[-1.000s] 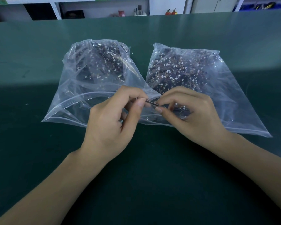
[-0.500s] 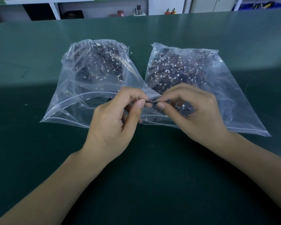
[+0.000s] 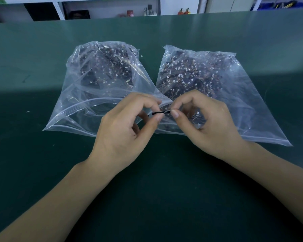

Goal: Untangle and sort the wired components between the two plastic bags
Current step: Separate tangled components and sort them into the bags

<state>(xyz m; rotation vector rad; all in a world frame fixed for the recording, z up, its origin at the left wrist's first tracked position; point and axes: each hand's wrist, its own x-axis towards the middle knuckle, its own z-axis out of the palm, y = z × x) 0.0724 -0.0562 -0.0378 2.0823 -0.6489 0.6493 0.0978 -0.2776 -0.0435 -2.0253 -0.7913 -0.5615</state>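
Component (image 3: 161, 112) raised — spanning both grips

Both bare forearms reach forward, converging. The left hand (image 3: 122, 130) and right hand (image 3: 208, 124) meet fingertip to fingertip, each pinching one end of a small flat black strip component (image 3: 161, 112) between thumb and curled forefinger.

Bare green mat (image 3: 147, 198) lies open nearside; two bags (image 3: 101, 81) (image 3: 208, 81) block the middle.
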